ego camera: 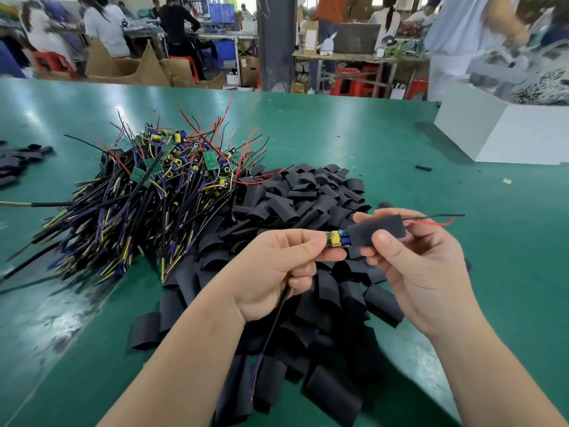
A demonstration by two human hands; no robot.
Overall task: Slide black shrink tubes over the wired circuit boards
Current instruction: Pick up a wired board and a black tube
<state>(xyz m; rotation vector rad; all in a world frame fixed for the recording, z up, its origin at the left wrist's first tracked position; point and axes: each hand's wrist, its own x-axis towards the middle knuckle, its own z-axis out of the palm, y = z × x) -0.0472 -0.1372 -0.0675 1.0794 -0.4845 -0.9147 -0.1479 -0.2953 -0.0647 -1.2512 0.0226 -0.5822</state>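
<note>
The left hand pinched a small circuit board between thumb and curled fingers, above the near part of the green desk. A black cable ran down from that fist. The right hand gripped a black tube, thumb in front and fingers behind. The tube covered the right end of the board, while the yellow and blue parts at its left end were bare. Thin red and black wires stuck out of the tube's right end.

Under both hands lay a loose heap of black tubes. Just beside it, to the left, lay a tangled pile of wired boards. A few more tubes sat at the desk's left edge.

A white box stood on the far right of the desk. It held a clear bag of what might have been small dark and white parts, too blurred to tell.
</note>
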